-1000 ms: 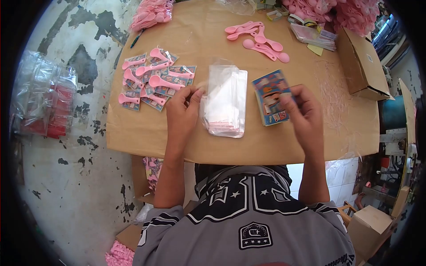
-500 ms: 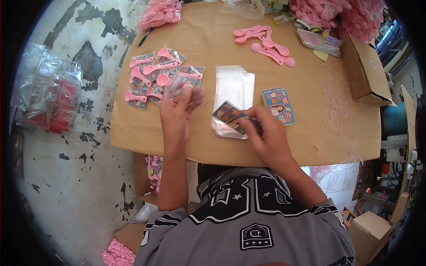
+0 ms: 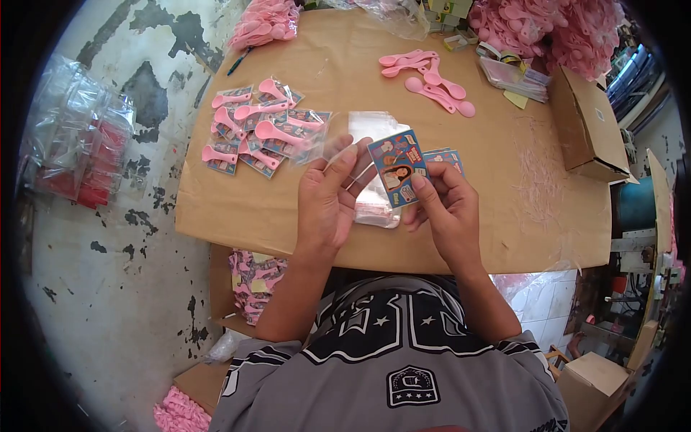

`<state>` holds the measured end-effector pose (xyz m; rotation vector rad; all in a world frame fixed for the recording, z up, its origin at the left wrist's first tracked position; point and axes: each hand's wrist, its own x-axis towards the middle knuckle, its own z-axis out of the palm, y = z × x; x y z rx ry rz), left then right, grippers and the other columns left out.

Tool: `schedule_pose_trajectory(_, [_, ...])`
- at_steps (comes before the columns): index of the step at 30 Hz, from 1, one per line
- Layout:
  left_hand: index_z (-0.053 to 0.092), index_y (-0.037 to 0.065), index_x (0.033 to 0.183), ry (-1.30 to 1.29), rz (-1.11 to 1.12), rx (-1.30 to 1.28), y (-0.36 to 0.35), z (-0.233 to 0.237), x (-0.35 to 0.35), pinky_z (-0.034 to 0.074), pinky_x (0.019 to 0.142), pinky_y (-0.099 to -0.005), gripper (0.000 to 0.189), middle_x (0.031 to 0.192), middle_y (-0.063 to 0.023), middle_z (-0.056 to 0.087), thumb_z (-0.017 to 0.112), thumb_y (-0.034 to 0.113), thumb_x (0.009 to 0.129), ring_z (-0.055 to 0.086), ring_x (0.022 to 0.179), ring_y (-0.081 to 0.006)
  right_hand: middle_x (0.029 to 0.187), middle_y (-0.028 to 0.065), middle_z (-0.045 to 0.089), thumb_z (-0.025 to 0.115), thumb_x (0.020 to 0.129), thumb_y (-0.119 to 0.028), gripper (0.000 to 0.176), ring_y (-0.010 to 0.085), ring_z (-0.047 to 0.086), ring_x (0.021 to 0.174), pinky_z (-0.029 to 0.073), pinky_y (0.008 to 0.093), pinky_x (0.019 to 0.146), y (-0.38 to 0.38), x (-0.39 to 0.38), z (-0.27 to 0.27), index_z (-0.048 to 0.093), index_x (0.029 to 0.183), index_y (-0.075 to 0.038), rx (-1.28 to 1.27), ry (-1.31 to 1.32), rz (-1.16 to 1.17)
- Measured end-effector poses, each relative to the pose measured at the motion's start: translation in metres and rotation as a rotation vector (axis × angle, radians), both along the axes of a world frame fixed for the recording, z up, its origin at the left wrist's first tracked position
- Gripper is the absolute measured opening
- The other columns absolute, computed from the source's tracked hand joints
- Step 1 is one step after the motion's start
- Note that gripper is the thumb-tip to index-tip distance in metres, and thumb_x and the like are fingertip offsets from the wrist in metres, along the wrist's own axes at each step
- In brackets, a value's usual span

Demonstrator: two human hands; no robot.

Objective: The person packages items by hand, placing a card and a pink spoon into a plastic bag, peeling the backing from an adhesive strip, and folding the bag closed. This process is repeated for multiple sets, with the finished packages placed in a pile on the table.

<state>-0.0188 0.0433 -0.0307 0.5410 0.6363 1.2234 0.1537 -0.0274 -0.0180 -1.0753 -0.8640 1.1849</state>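
My right hand (image 3: 446, 205) grips a blue printed card (image 3: 395, 171) between thumb and fingers, its picture side facing up. Close beside it, my left hand (image 3: 332, 191) pinches a clear plastic bag (image 3: 311, 150), thin and hard to make out against the table. Beneath both hands lies a stack of clear plastic bags (image 3: 368, 124), partly covered by them. More blue cards (image 3: 453, 160) lie behind my right hand, mostly hidden. To the left is a group of bagged cards with pink spoons (image 3: 260, 109) on them.
Several loose pink spoons (image 3: 430, 75) rest at the table's far side. Heaps of pink spoons (image 3: 515, 29) and a cardboard box (image 3: 586, 126) stand at the right. A pen (image 3: 239, 63) lies near the far left edge, by a bag of spoons (image 3: 265, 25).
My right hand has raised the card and turned its picture side up. My left hand has moved right, toward the card, with the plastic bag.
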Motion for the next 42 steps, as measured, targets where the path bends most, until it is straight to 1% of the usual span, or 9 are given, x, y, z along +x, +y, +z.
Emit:
schedule_pose_trajectory(5, [0.056, -0.003, 0.132, 0.010, -0.003, 0.030, -0.007, 0.000, 0.007, 0.060, 0.101, -0.0381, 0.032, 0.134, -0.0248, 0.066, 0.065, 0.008, 0.104, 0.069, 0.121, -0.0263, 0.089, 0.0043, 0.070, 0.067, 0.105, -0.017, 0.023, 0.0075, 0.064, 0.062, 0.050, 0.0222, 0.052, -0.003, 0.007, 0.003, 0.066, 0.118, 0.003, -0.073, -0.230, 0.058])
schedule_pose_trajectory(9, [0.056, -0.004, 0.132, 0.058, -0.036, 0.078, -0.008, 0.000, 0.008, 0.060, 0.098, -0.0361, 0.035, 0.129, -0.0228, 0.068, 0.067, 0.010, 0.103, 0.070, 0.116, -0.0246, 0.086, 0.0046, 0.071, 0.068, 0.104, -0.016, 0.027, 0.0089, 0.066, 0.065, 0.054, 0.0226, 0.056, -0.004, 0.021, 0.007, 0.067, 0.122, 0.004, -0.138, -0.350, 0.170])
schedule_pose_trajectory(15, [0.059, -0.004, 0.130, 0.016, -0.050, 0.086, -0.009, 0.004, 0.009, 0.061, 0.093, -0.0340, 0.034, 0.116, -0.0167, 0.073, 0.070, 0.009, 0.101, 0.073, 0.103, -0.0206, 0.090, 0.0033, 0.071, 0.073, 0.101, -0.014, 0.023, 0.0074, 0.068, 0.078, 0.053, 0.0212, 0.063, 0.000, 0.009, 0.002, 0.065, 0.116, 0.001, -0.001, -0.023, -0.001])
schedule_pose_trajectory(20, [0.062, -0.003, 0.130, -0.013, -0.078, 0.084, -0.013, 0.002, 0.015, 0.061, 0.090, -0.0320, 0.031, 0.114, -0.0127, 0.075, 0.069, 0.006, 0.101, 0.073, 0.100, -0.0161, 0.097, 0.0030, 0.070, 0.074, 0.100, -0.013, 0.019, 0.0062, 0.067, 0.084, 0.053, 0.0215, 0.068, 0.008, -0.002, -0.003, 0.064, 0.111, -0.001, 0.039, -0.067, -0.048])
schedule_pose_trajectory(24, [0.063, -0.002, 0.130, 0.015, -0.099, 0.138, -0.018, 0.005, 0.015, 0.056, 0.103, -0.0347, 0.031, 0.124, -0.0121, 0.073, 0.070, 0.008, 0.101, 0.070, 0.114, -0.0164, 0.099, 0.0028, 0.071, 0.074, 0.101, -0.015, 0.021, 0.0056, 0.065, 0.086, 0.053, 0.0212, 0.070, 0.015, -0.012, -0.008, 0.065, 0.113, -0.001, 0.056, -0.048, -0.061])
schedule_pose_trajectory(30, [0.053, 0.000, 0.144, -0.014, -0.060, 0.145, -0.015, -0.003, 0.010, 0.054, 0.108, -0.0402, 0.044, 0.140, -0.0193, 0.064, 0.065, 0.004, 0.102, 0.065, 0.124, -0.0234, 0.097, 0.0044, 0.071, 0.073, 0.101, -0.017, 0.025, 0.0077, 0.067, 0.080, 0.055, 0.0229, 0.063, 0.009, -0.021, -0.006, 0.067, 0.117, 0.001, 0.034, 0.007, 0.035])
schedule_pose_trajectory(36, [0.038, 0.008, 0.157, -0.222, -0.034, 0.171, -0.006, 0.017, 0.011, 0.055, 0.109, -0.0513, 0.052, 0.139, -0.0231, 0.062, 0.053, 0.009, 0.107, 0.065, 0.125, -0.0335, 0.083, 0.0031, 0.070, 0.075, 0.100, -0.016, 0.017, 0.0064, 0.062, 0.063, 0.049, 0.0212, 0.051, -0.004, -0.029, -0.010, 0.065, 0.100, -0.002, -0.071, 0.038, 0.024])
schedule_pose_trajectory(39, [0.041, 0.008, 0.155, -0.298, -0.080, 0.165, -0.009, 0.016, 0.015, 0.058, 0.105, -0.0497, 0.048, 0.127, -0.0182, 0.066, 0.052, 0.011, 0.108, 0.068, 0.118, -0.0286, 0.073, -0.0001, 0.066, 0.077, 0.098, -0.015, 0.020, 0.0050, 0.056, 0.055, 0.043, 0.0207, 0.047, -0.004, -0.033, -0.011, 0.061, 0.092, -0.004, -0.073, 0.076, 0.038])
schedule_pose_trajectory(42, [0.043, 0.008, 0.152, -0.365, -0.113, 0.181, -0.011, 0.009, 0.020, 0.059, 0.102, -0.0474, 0.044, 0.116, -0.0122, 0.068, 0.052, 0.012, 0.109, 0.069, 0.109, -0.0221, 0.083, 0.0004, 0.065, 0.079, 0.095, -0.011, 0.019, 0.0047, 0.053, 0.061, 0.040, 0.0211, 0.048, 0.000, -0.033, -0.010, 0.060, 0.095, -0.006, -0.111, 0.074, 0.023])
